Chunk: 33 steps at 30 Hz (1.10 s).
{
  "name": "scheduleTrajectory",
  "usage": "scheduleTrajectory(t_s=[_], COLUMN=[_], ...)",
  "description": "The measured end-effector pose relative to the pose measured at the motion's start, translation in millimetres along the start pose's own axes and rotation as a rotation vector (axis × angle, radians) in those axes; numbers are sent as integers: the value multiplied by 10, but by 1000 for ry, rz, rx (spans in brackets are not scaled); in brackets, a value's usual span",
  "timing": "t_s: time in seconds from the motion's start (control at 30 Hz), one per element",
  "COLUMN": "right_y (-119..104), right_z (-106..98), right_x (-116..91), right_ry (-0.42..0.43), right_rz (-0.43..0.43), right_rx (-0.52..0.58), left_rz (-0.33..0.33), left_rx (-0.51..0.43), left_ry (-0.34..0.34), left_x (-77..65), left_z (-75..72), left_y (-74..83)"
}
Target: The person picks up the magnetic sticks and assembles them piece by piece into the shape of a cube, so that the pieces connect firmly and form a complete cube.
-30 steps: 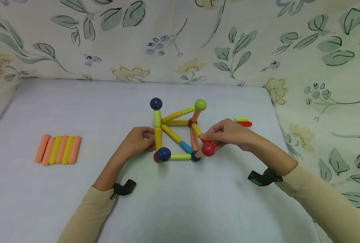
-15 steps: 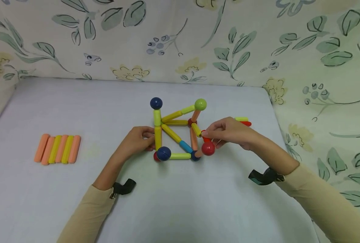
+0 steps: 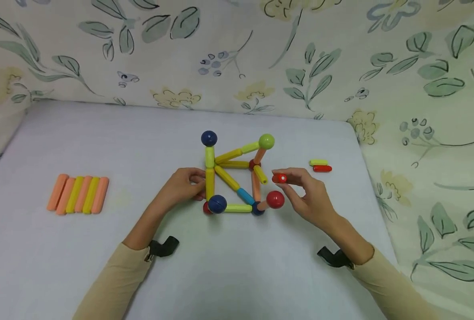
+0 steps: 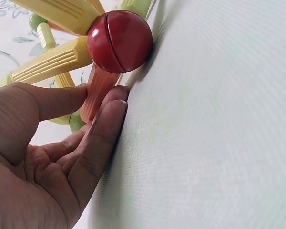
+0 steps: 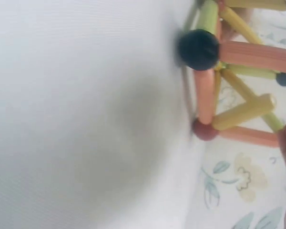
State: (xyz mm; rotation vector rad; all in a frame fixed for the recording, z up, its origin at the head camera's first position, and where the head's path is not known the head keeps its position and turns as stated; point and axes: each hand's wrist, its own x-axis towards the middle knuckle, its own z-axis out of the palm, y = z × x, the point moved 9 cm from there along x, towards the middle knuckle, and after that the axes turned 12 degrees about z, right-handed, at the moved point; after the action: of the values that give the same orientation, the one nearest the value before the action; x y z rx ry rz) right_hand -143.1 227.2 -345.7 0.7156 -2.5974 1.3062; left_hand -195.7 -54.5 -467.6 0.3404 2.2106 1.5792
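An open frame (image 3: 226,178) of yellow, orange, green and blue rods joined by balls stands on a white tabletop (image 3: 237,275). Beside the frame's left side is the left hand (image 3: 182,184), its thumb and fingers pinching an orange rod (image 4: 96,90) that meets the frame's low red ball (image 4: 128,40). To the right of the frame, the right hand (image 3: 311,195) pinches a short red rod (image 3: 279,178) between thumb and fingertips; the rod is apart from the frame, just beside a yellow rod (image 3: 260,174) whose free end juts out from it. Well left of the frame lies a row of six rods (image 3: 82,194), orange and yellow; farther right of it lie two short rods (image 3: 322,168), yellow-green and red, side by side. Behind the frame hangs a leaf-patterned cloth (image 3: 237,58).
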Motion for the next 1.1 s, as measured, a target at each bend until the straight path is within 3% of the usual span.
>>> scheduleTrajectory(t_s=[0.17, 0.4, 0.67, 0.97, 1.1], right_y=[31, 36, -17, 14, 126], right_z=[67, 141, 183, 215, 239], right_x=[-100, -79, -62, -66, -90], right_ry=[4, -45, -54, -40, -15], right_rz=[-70, -80, -152, -102, -30], right_rx=[11, 9, -49, -39, -25], left_rz=[11, 10, 13, 6, 3], left_rx=[0, -5, -21, -24, -17], left_ry=[-1, -4, -6, 1, -2], left_x=[-6, 4, 0, -3, -10], left_z=[-7, -13, -7, -10, -1], left_y=[0, -40, -18, -14, -14])
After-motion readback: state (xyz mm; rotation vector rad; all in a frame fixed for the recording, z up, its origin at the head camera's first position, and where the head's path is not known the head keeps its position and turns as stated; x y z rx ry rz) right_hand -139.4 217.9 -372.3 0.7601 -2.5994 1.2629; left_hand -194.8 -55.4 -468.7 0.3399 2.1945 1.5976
